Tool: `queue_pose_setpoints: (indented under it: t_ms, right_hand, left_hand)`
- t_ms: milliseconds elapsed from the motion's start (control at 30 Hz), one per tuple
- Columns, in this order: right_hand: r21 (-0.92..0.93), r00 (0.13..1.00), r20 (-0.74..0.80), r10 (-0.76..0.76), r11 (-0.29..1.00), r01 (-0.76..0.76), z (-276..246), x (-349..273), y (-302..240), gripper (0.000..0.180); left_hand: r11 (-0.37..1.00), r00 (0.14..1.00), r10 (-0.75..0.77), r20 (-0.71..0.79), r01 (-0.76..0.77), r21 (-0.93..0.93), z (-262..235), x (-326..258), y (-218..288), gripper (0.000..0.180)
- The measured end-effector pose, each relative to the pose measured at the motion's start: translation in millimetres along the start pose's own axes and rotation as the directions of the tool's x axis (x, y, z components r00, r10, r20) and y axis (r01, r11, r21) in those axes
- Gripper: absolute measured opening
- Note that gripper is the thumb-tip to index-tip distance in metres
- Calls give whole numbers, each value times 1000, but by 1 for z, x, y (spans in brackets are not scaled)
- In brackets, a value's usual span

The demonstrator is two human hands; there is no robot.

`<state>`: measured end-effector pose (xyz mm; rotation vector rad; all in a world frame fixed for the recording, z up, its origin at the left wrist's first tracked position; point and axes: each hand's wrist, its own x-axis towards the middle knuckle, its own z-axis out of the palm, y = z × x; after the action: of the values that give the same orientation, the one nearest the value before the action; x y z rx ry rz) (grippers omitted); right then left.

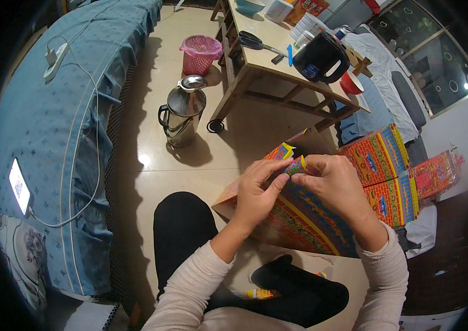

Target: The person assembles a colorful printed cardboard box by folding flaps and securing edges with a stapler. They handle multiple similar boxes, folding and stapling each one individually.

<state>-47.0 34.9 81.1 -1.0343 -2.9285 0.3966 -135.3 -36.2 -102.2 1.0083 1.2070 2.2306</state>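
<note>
A large, brightly printed paper sheet [300, 220] in red, yellow and blue lies across my lap, partly folded into a box shape. My left hand [256, 190] and my right hand [333, 185] meet at its upper edge. Both pinch a small folded flap [296, 165] between thumbs and fingers. Two finished paper boxes [380, 174] with the same print are stacked just right of my right hand, and a wrapped bundle of similar paper [435, 174] leans beside them.
A steel kettle [183, 113] stands on the tiled floor ahead. A pink bin [200, 54] sits by a wooden table [261, 60] holding scissors, a black electric kettle [321, 56] and cups. At left is a blue-covered bed [52, 143] with a lit phone [19, 186] on a cable.
</note>
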Motion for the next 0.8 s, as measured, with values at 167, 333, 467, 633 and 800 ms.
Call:
queue_pose_setpoints:
  t_ms: [167,333,467,633,800]
  right_hand:
    - [-19,997,-58,-45,999,44,3,-5,1,21]
    - [-12,955,-275,-113,993,114,11,-6,1,21]
    - [70,936,-287,-201,971,230,12,-5,2,25]
    - [95,981,-156,-118,986,134,8,-7,2,20]
    - [-2,924,-311,-223,972,234,11,-18,9,17]
  left_hand:
    - [972,995,101,28,-104,210,-1,-3,9,21]
    - [940,995,99,14,-98,327,-2,-8,8,14]
    - [963,999,46,-5,-43,267,-3,-8,5,12]
    - [919,976,218,-5,-204,338,-5,-3,-1,9]
    - [935,995,95,-29,-80,345,-3,-8,8,10]
